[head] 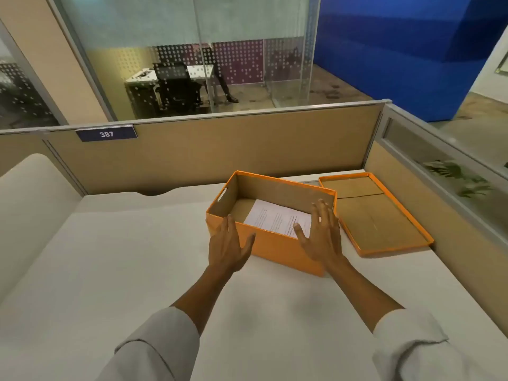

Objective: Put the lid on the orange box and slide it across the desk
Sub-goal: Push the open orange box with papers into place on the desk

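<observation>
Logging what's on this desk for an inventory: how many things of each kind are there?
Orange box, open: 1
Orange lid, lying upside down beside the box: 1
Printed paper, inside the box: 1
Total: 3

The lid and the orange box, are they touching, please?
Cannot tell. In the head view the lid lies upside down beside the orange box; the right hand hides their nearest edges.
</observation>
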